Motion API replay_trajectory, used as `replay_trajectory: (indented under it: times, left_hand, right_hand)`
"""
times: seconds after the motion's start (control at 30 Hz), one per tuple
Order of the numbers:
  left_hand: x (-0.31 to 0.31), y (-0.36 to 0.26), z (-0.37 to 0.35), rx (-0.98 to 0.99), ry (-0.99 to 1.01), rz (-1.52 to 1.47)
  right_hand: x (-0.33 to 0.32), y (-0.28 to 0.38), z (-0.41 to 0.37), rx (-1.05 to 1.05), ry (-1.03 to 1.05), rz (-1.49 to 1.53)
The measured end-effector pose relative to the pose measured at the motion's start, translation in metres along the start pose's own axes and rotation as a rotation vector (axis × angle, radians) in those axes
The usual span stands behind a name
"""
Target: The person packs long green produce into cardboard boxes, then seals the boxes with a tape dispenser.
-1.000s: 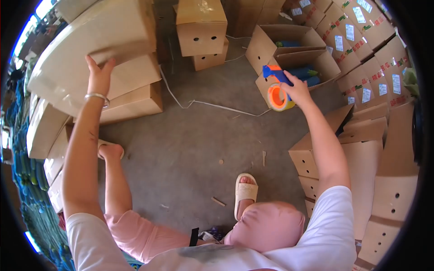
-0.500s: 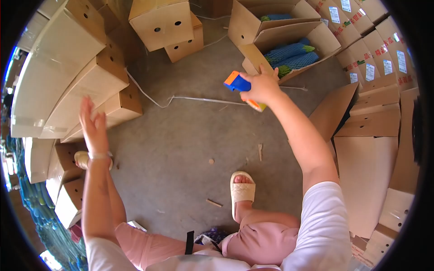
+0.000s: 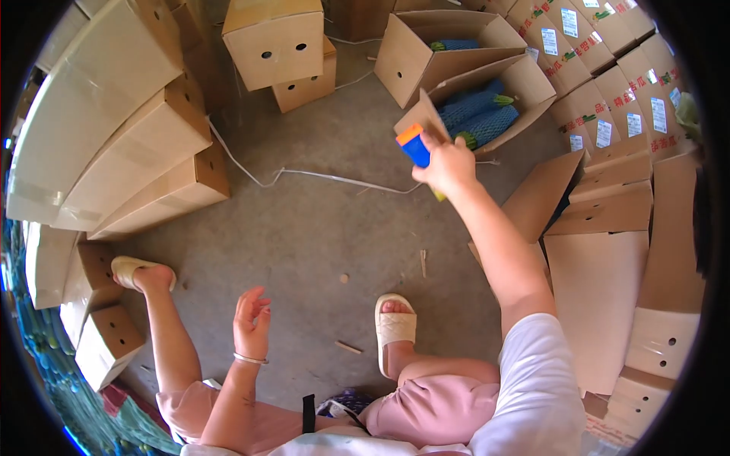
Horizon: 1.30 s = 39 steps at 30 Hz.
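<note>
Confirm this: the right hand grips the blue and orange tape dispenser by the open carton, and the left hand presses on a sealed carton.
Not quite. The head view shows the left hand open in the air above the floor, touching no carton. The right hand does grip the tape dispenser by the open carton.

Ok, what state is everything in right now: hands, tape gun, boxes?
Right hand: shut on the tape gun.
Left hand: empty, fingers loosely open.
Near box: flaps open, netted produce inside.
Far box: open.
Top-centre box: shut, sitting on another box.
Left stack: shut, taped.
White strap: loose on the floor.
</note>
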State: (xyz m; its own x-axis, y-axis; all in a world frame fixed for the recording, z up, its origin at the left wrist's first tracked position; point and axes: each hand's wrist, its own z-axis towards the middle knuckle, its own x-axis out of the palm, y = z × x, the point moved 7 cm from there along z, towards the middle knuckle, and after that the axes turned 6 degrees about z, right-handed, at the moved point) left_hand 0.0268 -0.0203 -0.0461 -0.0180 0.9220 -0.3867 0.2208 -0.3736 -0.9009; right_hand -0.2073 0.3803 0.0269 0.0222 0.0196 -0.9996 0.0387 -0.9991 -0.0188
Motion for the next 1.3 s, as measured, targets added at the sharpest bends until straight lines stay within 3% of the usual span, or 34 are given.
replay_trajectory:
  times: [0.07,0.13,0.2,0.23,0.27,0.3,0.37,0.4,0.47,0.5,0.53,0.6,0.67,0.7,0.73,0.77,0.87,0.9,0.97,1.0,1.07,1.13,1.2,1.27,1.3]
  left_hand:
    - [0.007,-0.005,-0.003,-0.006,0.025,0.003]
    - [0.01,-0.015,-0.002,0.017,0.066,0.035]
    - [0.008,-0.013,-0.003,0.036,0.054,0.033]
    - [0.007,-0.006,-0.004,-0.051,0.044,-0.103]
    - [0.004,-0.001,-0.006,-0.135,0.032,-0.24]
    - [0.0,-0.005,-0.007,-0.124,0.019,-0.24]
    - [-0.002,0.012,-0.025,-0.546,0.036,-0.585]
    - [-0.007,0.039,-0.03,-0.54,0.023,-0.58]
    - [0.003,0.115,-0.039,-0.493,0.131,-0.87]
    - [-0.006,0.112,-0.032,-0.297,-0.094,-0.612]
    - [0.005,0.024,-0.045,-0.533,-0.001,-0.393]
    - [-0.002,0.008,-0.027,-0.315,-0.123,-0.044]
    - [-0.034,-0.002,-0.012,-0.411,-0.062,0.517]
    - [-0.057,0.021,-0.007,-0.351,-0.094,0.477]
    - [-0.074,0.038,-0.011,-0.376,-0.13,0.053]
    - [-0.088,0.027,-0.013,-0.381,-0.132,-0.021]
    - [-0.142,0.063,-0.004,-0.341,0.113,0.592]
    - [-0.154,0.048,-0.003,-0.462,-0.038,0.494]
    - [-0.17,0.027,0.009,-0.475,-0.119,0.508]
    - [-0.176,0.025,0.021,-0.243,-0.122,0.641]
    - [-0.169,0.019,0.044,-0.005,0.022,1.084]
    - [-0.133,-0.008,0.047,-0.123,0.157,0.928]
    - [-0.118,-0.005,0.039,-0.167,0.254,1.017]
    - [-0.105,-0.017,0.035,-0.211,0.5,0.873]
    - [-0.105,-0.019,0.032,-0.214,0.498,0.873]
  right_hand:
    - [-0.003,0.018,-0.032,-0.047,0.098,0.007]
    - [-0.003,0.064,-0.076,-0.226,0.209,-0.007]
    - [-0.01,0.123,-0.126,-0.437,0.173,0.136]
    - [-0.016,0.148,-0.148,-0.503,0.229,0.395]
    - [-0.039,0.185,-0.17,-0.614,0.481,0.771]
    - [-0.051,0.213,-0.198,-0.778,0.46,1.079]
    - [-0.091,0.245,-0.235,-0.969,0.767,1.302]
    - [-0.116,0.244,-0.232,-1.03,0.769,1.233]
    - [-0.126,0.224,-0.203,-0.932,0.557,1.34]
    - [-0.116,0.212,-0.19,-0.803,0.438,1.323]
    - [-0.108,0.197,-0.176,-0.673,0.316,1.293]
    - [-0.098,0.15,-0.159,-0.493,0.289,1.351]
    - [-0.089,0.109,-0.151,-0.43,0.228,1.615]
    - [-0.094,0.083,-0.15,-0.39,0.148,1.582]
    - [-0.099,0.057,-0.152,-0.333,0.082,1.554]
    - [-0.103,0.027,-0.152,-0.26,-0.021,1.519]
    - [-0.112,-0.057,-0.16,-0.041,-0.186,1.484]
    - [-0.108,-0.085,-0.163,0.036,-0.2,1.437]
    - [-0.09,-0.133,-0.172,0.197,-0.213,1.399]
    - [-0.075,-0.153,-0.171,0.201,-0.178,1.416]
    - [-0.064,-0.132,-0.162,0.219,0.017,1.376]
    - [-0.041,-0.076,-0.146,-0.186,0.288,1.334]
    - [-0.041,-0.004,-0.146,-0.409,0.456,1.039]
    - [-0.032,0.05,-0.147,-0.552,0.414,0.637]
    - [-0.026,0.067,-0.149,-0.595,0.35,0.556]
